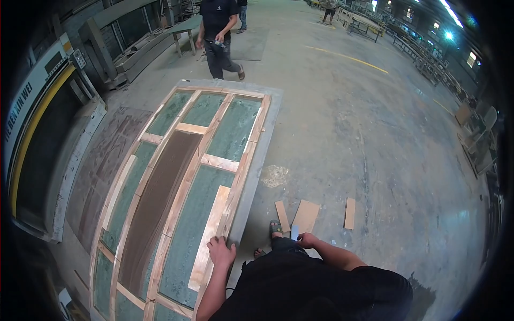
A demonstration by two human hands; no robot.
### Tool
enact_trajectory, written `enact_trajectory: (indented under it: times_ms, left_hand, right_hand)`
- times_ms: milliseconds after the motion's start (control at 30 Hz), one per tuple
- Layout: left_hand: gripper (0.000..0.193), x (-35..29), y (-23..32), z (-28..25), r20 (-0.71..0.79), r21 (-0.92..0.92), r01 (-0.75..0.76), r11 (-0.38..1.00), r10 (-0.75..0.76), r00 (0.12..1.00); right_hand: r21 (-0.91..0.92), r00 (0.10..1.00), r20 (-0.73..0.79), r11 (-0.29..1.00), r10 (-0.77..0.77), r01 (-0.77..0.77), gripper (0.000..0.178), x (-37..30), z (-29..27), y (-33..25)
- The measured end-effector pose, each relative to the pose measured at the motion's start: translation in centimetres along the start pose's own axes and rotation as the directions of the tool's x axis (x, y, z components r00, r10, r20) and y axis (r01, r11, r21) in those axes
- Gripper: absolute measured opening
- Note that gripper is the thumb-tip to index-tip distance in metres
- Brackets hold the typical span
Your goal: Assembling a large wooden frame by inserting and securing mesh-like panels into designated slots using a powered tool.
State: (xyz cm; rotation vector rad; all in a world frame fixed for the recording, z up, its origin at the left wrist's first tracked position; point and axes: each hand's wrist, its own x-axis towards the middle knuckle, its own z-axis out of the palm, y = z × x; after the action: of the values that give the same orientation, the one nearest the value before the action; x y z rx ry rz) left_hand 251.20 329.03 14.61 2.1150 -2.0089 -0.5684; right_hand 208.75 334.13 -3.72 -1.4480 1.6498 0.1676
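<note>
My left hand (220, 252) rests on the right side rail of a wooden door frame (246, 155), its fingers spread over the wood. Beside those fingers a loose pale board (213, 230) lies lengthwise inside the frame, over the green sheet (187, 235). At my right side, my right hand (307, 241) is curled closed near my thigh. A small pale-blue flat piece (294, 231) shows by its fingertips; whether the hand holds it I cannot make out. A long brown panel (160, 192) fills the frame's middle bay.
A machine with a yellow bar (27, 139) stands at the left. Cardboard-coloured pieces (307, 215) lie on the floor by my feet. Past the frame's far end a person (218, 32) is on foot, holding a small object. Racks and tables (364, 24) line the far right.
</note>
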Motion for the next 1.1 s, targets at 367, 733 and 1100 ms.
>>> enact_trajectory:
  times_ms: [367, 733, 1100]
  left_hand:
    - [0.055, -0.2, 0.0, 0.0, 0.01, 0.001, 0.019, 1.0, -0.019, 1.0]
    - [0.053, -0.2, 0.1, 0.1, -0.017, 0.008, 0.015, 1.0, -0.015, 1.0]
    - [0.053, -0.1, 0.3, 0.0, -0.013, 0.005, 0.027, 1.0, -0.027, 1.0]
  right_hand:
    - [-0.018, 1.0, 0.012, 1.0, 0.006, -0.006, 0.054, -0.2, -0.3, -0.5]
    - [-0.022, 1.0, 0.008, 1.0, -0.009, 0.009, 0.053, 0.0, -0.6, -0.4]
    - [-0.031, 1.0, 0.018, 0.999, 0.012, -0.012, 0.05, -0.3, -1.2, -1.2]
